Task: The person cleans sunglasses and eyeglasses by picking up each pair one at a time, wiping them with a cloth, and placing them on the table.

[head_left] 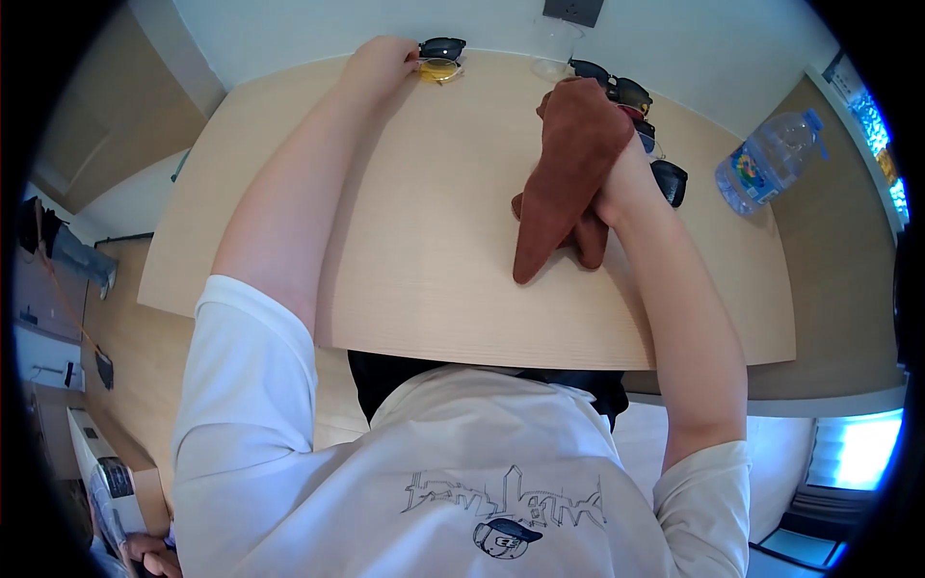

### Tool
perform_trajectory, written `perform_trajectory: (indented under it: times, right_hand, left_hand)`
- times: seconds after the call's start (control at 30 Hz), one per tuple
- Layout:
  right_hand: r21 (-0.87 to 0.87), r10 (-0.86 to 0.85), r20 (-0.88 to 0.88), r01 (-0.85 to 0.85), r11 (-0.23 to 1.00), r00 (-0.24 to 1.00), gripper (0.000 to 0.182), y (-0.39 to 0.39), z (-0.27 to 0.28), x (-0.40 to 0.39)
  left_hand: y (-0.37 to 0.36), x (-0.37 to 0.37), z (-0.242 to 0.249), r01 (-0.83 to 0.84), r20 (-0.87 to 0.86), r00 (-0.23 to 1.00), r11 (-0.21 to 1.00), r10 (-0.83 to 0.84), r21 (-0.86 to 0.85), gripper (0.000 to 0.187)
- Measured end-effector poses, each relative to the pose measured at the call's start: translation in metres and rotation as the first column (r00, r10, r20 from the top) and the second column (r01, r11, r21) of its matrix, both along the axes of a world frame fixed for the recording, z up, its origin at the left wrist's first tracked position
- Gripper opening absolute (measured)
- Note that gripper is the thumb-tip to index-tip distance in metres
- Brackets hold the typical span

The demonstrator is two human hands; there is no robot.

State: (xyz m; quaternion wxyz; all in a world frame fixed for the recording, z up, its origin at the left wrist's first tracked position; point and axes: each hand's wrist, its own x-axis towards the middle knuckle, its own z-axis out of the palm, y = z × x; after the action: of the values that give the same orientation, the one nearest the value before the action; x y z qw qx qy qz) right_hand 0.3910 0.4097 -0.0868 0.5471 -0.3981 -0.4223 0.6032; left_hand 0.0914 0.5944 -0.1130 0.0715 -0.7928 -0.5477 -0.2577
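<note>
At the far left edge of the table, my left hand (382, 64) is closed, its fingertips at the temple side of a pair of yellow-tinted glasses (439, 71). Right behind them lies a pair of dark sunglasses (443, 47). My right hand (617, 200) is on the right, mostly covered by a brown cloth (570, 159) that it grips; the fingers are largely hidden. The cloth hangs in folds down towards the tabletop. Beyond it, several dark glasses (631, 93) lie in a row, partly hidden by the cloth and my wrist.
A clear plastic bottle (768, 162) with a blue cap stands at the right of the wooden table (434, 260). Near the wall is a transparent cup (556, 53), below a dark socket (574, 10). At far left, a person (72, 252) stands near a broom (104, 368).
</note>
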Motion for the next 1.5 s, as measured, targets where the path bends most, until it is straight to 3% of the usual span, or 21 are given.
perform_trajectory:
  times: [0.2,0.33,0.4,0.43,0.47,0.5,0.57,0.6,0.63,0.7,0.73,0.77,0.83,0.97,1.03,1.07,1.1,1.13,1.17,1.33,1.5]
  right_hand:
    - [0.001,0.028,-0.054,-0.028,1.0,0.998,0.037,0.0,-0.003,-0.003]
    - [-0.067,0.054,-0.088,-0.06,0.996,0.995,0.035,-0.006,0.001,-0.006]
    - [-0.038,0.234,0.121,-0.231,0.972,0.965,0.035,-0.009,-0.003,-0.004]
    - [-0.038,0.226,0.118,-0.223,0.974,0.967,0.035,-0.011,-0.002,-0.004]
    - [-0.003,0.351,0.184,-0.356,0.934,0.918,0.032,-0.015,-0.003,-0.005]
    - [0.021,0.457,0.253,-0.477,0.878,0.852,0.029,-0.02,-0.001,-0.006]
    - [-0.008,0.584,0.275,-0.606,0.796,0.764,0.023,-0.032,0.009,-0.01]
    - [0.027,0.651,0.277,-0.683,0.73,0.707,0.023,-0.033,0.009,-0.011]
    - [0.026,0.636,0.279,-0.668,0.744,0.719,0.023,-0.035,0.01,-0.011]
    - [-0.046,0.706,0.458,-0.779,0.625,0.54,0.026,-0.038,0.012,-0.014]
    - [-0.044,0.704,0.455,-0.776,0.629,0.545,0.026,-0.037,0.01,-0.015]
    - [-0.097,0.716,0.507,-0.794,0.6,0.48,0.03,-0.036,0.006,-0.015]
    - [-0.169,0.736,0.559,-0.816,0.553,0.383,0.039,-0.034,0.0,-0.014]
    - [-0.245,0.765,0.533,-0.799,0.55,0.363,0.046,-0.042,0.007,-0.015]
    - [-0.3,0.725,0.602,-0.747,0.594,0.335,0.055,-0.056,0.034,-0.016]
    - [-0.296,0.723,0.601,-0.745,0.597,0.34,0.055,-0.053,0.027,-0.016]
    - [-0.188,0.672,0.634,-0.767,0.614,0.383,0.058,-0.051,0.018,-0.017]
    - [-0.076,0.618,0.66,-0.78,0.621,0.428,0.061,-0.048,0.012,-0.015]
    - [-0.072,0.616,0.658,-0.778,0.624,0.434,0.061,-0.044,0.007,-0.012]
    - [-0.206,0.685,0.661,-0.804,0.557,0.306,0.064,-0.045,0.023,-0.006]
    - [-0.239,0.679,0.665,-0.773,0.588,0.311,0.064,-0.054,0.035,-0.006]
  left_hand:
    - [-0.002,0.001,0.0,-0.003,0.027,1.0,1.0,0.003,-0.001,0.015]
    - [-0.001,-0.001,0.012,-0.009,0.182,0.983,0.994,0.029,-0.107,0.024]
    - [-0.006,0.001,0.02,-0.016,0.227,0.973,0.992,0.044,-0.126,0.025]
    - [-0.013,0.003,0.021,0.008,0.186,0.982,0.999,-0.017,0.049,0.026]
    - [-0.019,0.006,0.021,0.043,0.137,0.988,0.974,-0.076,0.223,0.027]
    - [-0.024,0.01,0.024,0.065,0.137,0.986,0.972,-0.097,0.225,0.027]
    - [-0.031,0.026,0.028,0.316,-0.286,0.934,0.866,-0.213,0.388,0.028]
    - [-0.034,0.041,0.029,0.336,-0.283,0.93,0.858,-0.236,0.389,0.028]
    - [-0.036,0.054,0.03,0.422,-0.324,0.894,0.824,-0.309,0.379,0.028]
    - [-0.05,0.083,0.032,0.507,-0.369,0.849,0.782,-0.379,0.363,0.027]
    - [-0.064,0.108,0.034,0.432,-0.142,0.9,0.889,-0.413,0.152,0.028]
    - [-0.076,0.133,0.038,0.378,0.088,0.924,0.922,-0.371,-0.087,0.028]
    - [-0.094,0.173,0.051,0.513,0.327,0.856,0.728,-0.4,-0.454,0.032]
    - [-0.11,0.232,0.059,0.539,0.203,0.838,0.707,-0.507,-0.459,0.035]
    - [-0.106,0.26,0.049,0.549,0.065,0.807,0.706,-0.586,-0.448,0.034]
    - [-0.105,0.268,0.046,0.549,0.061,0.805,0.704,-0.59,-0.45,0.034]
    - [-0.107,0.273,0.047,0.537,0.014,0.805,0.717,-0.594,-0.445,0.033]
    - [-0.108,0.277,0.047,0.524,-0.033,0.802,0.729,-0.596,-0.439,0.032]
    - [-0.107,0.279,0.048,0.525,-0.037,0.8,0.728,-0.599,-0.442,0.032]
    - [-0.115,0.282,0.062,0.467,-0.114,0.791,0.714,-0.601,-0.522,0.031]
    - [-0.117,0.278,0.058,0.464,-0.188,0.767,0.732,-0.614,-0.499,0.029]
